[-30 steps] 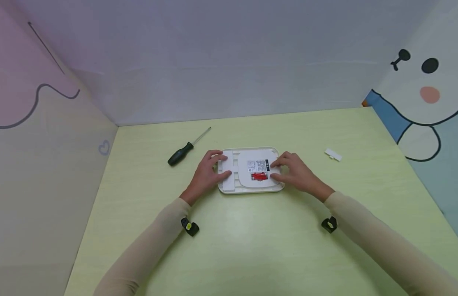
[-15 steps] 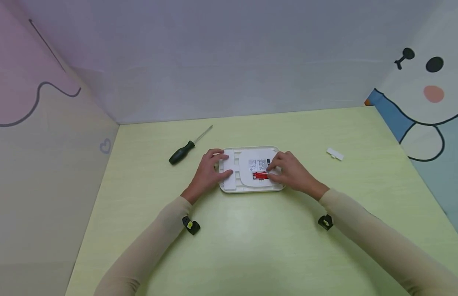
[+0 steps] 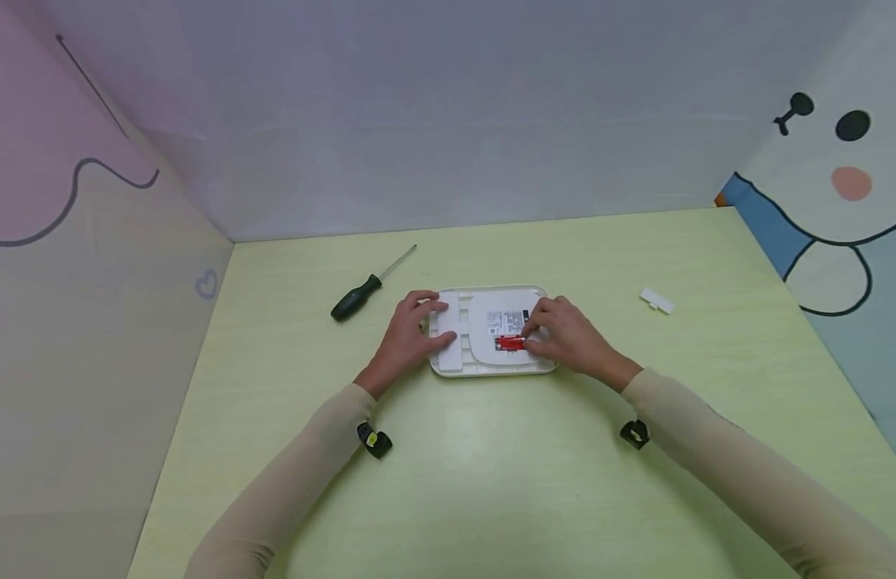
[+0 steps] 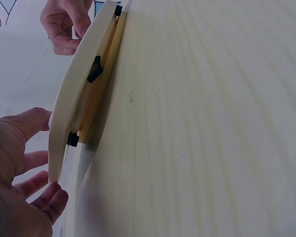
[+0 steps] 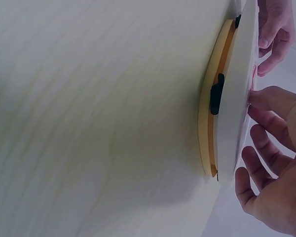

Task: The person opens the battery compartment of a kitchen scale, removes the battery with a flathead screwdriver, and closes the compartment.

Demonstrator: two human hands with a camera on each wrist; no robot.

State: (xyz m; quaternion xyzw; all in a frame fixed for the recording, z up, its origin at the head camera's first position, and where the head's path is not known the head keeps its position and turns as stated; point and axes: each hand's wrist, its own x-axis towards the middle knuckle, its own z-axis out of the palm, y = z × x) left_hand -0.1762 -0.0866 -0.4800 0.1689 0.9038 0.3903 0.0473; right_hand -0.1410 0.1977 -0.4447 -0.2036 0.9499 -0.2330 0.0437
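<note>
Newly pinching a red cylindrical battery (image 3: 509,343) with right hand (image 3: 569,338); steadying a rounded white plastic device (image 3: 479,328) with left hand (image 3: 408,334), fingers apart; likely turning from positioning to the battery itself.

Free lane between sleeves (image 3: 303,474), device (image 3: 480,339) beyond

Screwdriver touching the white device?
Apart. The head view shows it: bare tabletop lies between the screwdriver and the white device along the screwdriver's whole length.
</note>
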